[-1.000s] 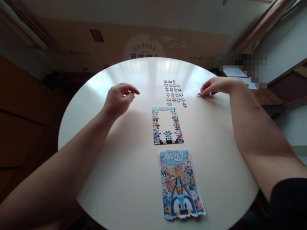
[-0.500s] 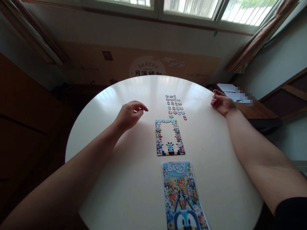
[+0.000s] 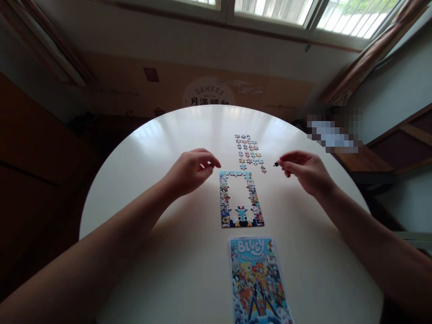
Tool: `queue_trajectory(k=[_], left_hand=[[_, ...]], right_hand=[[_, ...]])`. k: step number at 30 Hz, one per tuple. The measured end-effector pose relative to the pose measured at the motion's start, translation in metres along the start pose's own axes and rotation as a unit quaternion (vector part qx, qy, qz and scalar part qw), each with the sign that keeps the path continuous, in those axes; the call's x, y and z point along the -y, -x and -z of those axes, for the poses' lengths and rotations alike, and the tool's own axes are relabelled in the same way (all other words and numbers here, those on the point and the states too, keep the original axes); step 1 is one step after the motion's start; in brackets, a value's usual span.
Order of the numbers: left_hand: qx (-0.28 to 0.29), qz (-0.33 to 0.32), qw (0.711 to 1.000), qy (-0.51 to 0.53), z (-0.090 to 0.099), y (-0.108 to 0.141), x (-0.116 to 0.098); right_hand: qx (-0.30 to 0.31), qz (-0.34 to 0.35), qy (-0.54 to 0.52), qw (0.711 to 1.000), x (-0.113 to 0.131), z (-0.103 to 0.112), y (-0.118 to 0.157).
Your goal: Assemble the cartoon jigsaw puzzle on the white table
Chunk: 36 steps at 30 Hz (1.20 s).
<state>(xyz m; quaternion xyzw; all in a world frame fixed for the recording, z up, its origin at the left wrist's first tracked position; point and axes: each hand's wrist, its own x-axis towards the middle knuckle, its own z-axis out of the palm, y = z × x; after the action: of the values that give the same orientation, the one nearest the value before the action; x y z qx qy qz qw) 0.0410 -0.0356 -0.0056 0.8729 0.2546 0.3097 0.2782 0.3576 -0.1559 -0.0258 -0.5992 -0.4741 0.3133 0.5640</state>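
Pinched between the thumb and index finger of my right hand [image 3: 305, 171] is a small dark puzzle piece [image 3: 276, 164], held just right of the loose pieces. My left hand [image 3: 195, 173] hovers over the table at the frame's upper left, fingers loosely bent and apart, with nothing visible in them. Between and below the hands lies the partly assembled jigsaw puzzle [image 3: 224, 202]: its border is joined around a bare middle, with a blue piece standing inward from the bottom edge. Several loose puzzle pieces [image 3: 249, 153] lie in rough rows beyond it.
A Bluey picture sheet [image 3: 258, 274] lies nearest me on the round white table [image 3: 151, 270]. Past the table's far edge, a printed cardboard panel [image 3: 118, 85] stands below the window. A wooden side surface [image 3: 374, 159] is at the right.
My right hand has come in from the table's right edge toward the loose pieces, and the dark piece now shows in its fingers. My left hand has shifted slightly right and nearer the puzzle.
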Motion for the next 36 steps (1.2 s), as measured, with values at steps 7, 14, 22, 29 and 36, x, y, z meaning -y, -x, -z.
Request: queue_trajectory(k=[7,14,22,29,36], left_hand=[[0.098,-0.090,0.991,-0.010,-0.017,0.012,-0.046],[0.064,-0.107,0.992,-0.034,-0.033,0.017,-0.053],[0.059,-0.097,0.993,-0.015,-0.038,0.018,-0.055],[0.073,-0.119,0.990,-0.008,-0.037,0.017,-0.055],[0.054,-0.142,0.987,-0.050,-0.037,0.019,-0.059]], right_hand=[[0.196,-0.106,-0.117,0.968,0.028,-0.050,0.042],[0.210,-0.214,-0.164,0.940,0.017,-0.054,0.045],[0.228,-0.219,-0.165,0.934,0.020,-0.053,0.051],[0.248,-0.191,-0.174,0.934,0.019,-0.052,0.050],[0.264,-0.165,-0.191,0.931,0.020,-0.051,0.050]])
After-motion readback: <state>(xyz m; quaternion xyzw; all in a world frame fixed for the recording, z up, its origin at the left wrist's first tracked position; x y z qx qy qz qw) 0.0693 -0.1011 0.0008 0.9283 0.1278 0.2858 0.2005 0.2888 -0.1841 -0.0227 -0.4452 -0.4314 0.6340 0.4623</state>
